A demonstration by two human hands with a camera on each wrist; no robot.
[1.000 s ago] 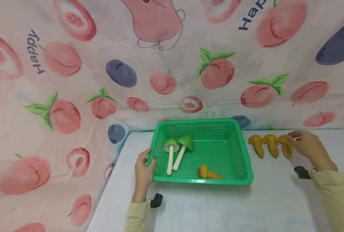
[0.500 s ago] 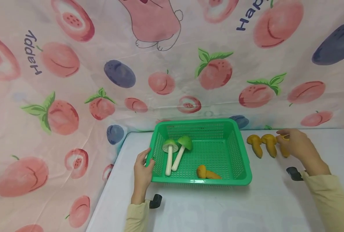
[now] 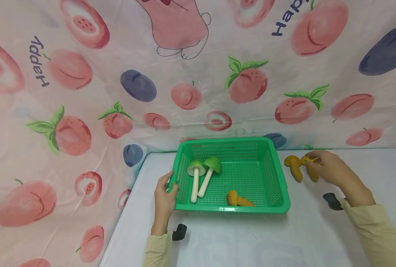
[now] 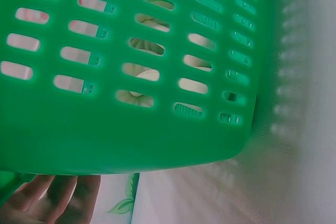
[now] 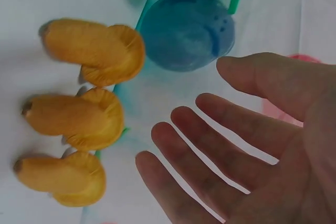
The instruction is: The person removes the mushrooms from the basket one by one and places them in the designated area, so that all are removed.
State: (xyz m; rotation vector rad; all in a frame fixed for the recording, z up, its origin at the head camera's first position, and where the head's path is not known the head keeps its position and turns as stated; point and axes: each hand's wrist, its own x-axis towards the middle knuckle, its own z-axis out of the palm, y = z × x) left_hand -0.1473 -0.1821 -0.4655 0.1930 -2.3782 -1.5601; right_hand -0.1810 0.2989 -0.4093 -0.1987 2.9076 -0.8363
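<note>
My left hand (image 3: 165,198) holds the left rim of a green plastic basket (image 3: 278,178); in the left wrist view its fingers (image 4: 79,198) reach past the rim. Two green-capped mushrooms (image 3: 213,165) with white stems and a yellow-brown mushroom (image 3: 241,199) lie inside the basket. To its right, three more yellow-brown mushrooms (image 5: 60,174) lie in a row on the table. My right hand (image 3: 332,172) is over this row, hiding the rightmost one in the head view. In the right wrist view its fingers are spread and apart from the mushrooms, holding nothing.
A white cloth covers the table (image 3: 231,241). Behind and to the left hangs a fruit-printed curtain (image 3: 184,66), close against the table's back edge and the basket's far side. A dark wrist camera (image 3: 332,201) sits by the right wrist, another (image 3: 179,232) by the left.
My right hand has shifted left along the row, from the rightmost mushroom toward the middle one, and covers more of it. The left hand and the basket stay in place.
</note>
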